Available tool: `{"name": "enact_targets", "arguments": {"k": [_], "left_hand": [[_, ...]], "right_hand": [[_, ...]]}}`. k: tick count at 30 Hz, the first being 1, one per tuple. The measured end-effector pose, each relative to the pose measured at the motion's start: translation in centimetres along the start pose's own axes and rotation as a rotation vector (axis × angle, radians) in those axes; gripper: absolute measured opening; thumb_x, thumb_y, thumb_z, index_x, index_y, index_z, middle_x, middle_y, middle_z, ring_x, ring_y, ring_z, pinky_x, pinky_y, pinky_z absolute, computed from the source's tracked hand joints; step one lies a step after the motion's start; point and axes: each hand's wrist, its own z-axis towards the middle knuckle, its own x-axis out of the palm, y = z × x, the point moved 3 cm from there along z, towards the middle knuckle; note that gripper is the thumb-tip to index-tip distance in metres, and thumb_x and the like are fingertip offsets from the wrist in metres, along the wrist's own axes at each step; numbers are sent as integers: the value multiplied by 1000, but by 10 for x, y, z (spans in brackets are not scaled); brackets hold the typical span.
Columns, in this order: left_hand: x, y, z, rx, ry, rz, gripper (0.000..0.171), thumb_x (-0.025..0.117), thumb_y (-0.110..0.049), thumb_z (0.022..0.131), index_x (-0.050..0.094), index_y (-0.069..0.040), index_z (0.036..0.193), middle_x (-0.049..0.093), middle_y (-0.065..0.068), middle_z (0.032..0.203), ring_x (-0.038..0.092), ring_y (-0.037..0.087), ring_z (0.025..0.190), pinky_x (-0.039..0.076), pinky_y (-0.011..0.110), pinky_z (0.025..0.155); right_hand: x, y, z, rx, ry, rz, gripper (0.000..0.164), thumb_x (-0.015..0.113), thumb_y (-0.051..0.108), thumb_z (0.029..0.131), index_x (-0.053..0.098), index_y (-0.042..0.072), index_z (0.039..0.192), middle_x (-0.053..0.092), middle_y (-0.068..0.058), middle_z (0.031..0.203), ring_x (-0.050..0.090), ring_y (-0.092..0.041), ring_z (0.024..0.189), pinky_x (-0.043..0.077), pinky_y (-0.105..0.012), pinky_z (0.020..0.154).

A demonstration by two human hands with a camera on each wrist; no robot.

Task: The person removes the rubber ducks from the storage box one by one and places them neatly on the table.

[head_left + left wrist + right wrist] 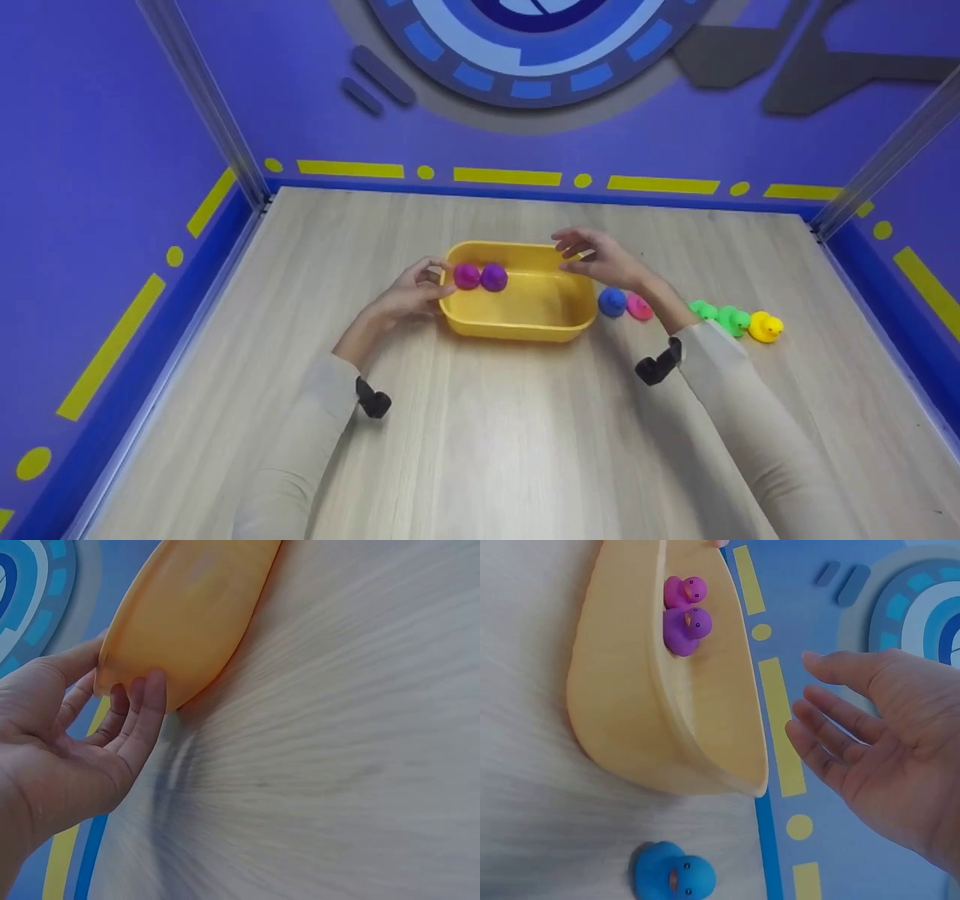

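Observation:
My left hand [411, 291] holds the left end of a yellow plastic tub [517, 331], its fingertips against the outer wall [187, 622] and the thumb at the rim. Inside, toward that end, a magenta rubber duck [466, 276] and a purple rubber duck [494, 277] stand side by side. Over the tub's back right corner hovers my right hand [604, 260], its fingers loosely bent with nothing between them. Just outside the right end sits a blue rubber duck [612, 302], with a pink duck [640, 307] beside it, partly hidden by my right forearm.
Farther right, two green ducks [732, 321] and a yellow duck [766, 327] continue the row on the wooden table [480, 450]. Blue panels with yellow dashes [507, 177] wall in the table's back and sides.

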Motion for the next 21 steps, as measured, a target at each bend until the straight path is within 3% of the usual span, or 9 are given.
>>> {"name": "enact_targets", "arguments": {"k": [10,21], "left_hand": [[-4,3,-1,-52,37,-83,45,69,-10,98,48,-10,138,52,10,115,65,26,101,64,39,85],[1,4,0,-109,12,-110,48,67,-13,99,45,-13,141,51,9,116,63,30,109,63,39,88]], "right_hand": [[19,15,31,-50,113,-90,41,67,3,97,57,-3,136,63,-30,128,64,-41,118,55,-54,103],[45,-2,52,18,135,-119,42,69,3,95,57,-8,134,64,-31,128,64,-43,119,53,-52,107]]}}
